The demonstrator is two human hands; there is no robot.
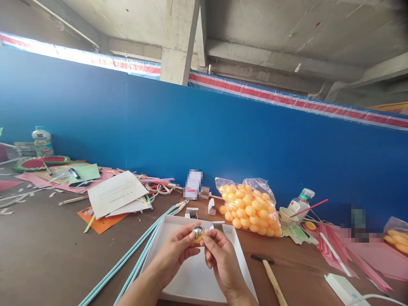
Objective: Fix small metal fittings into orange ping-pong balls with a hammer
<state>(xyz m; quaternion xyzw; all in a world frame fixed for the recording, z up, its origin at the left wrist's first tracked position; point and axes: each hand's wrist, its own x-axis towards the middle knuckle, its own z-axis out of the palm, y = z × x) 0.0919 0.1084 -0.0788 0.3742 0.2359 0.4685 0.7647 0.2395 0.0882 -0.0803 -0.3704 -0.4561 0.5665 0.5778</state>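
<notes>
Between my two hands is a small, shiny, rounded piece, mirror-like silver above and golden below. My left hand pinches its left side between thumb and fingers. On the other side, the thumb and forefinger of my right hand close on its lower right edge, with the remaining fingers curled in. Both hands are over a shallow white box, raised above its floor. A small grey-white carton shows at the box's far edge, partly hidden behind my right hand.
Right of the box lies a wooden-handled hammer; light blue cords run along its left. Behind stands a clear bag of orange balls. Papers lie at left, a bottle and pink sheets at right. A blue partition backs the table.
</notes>
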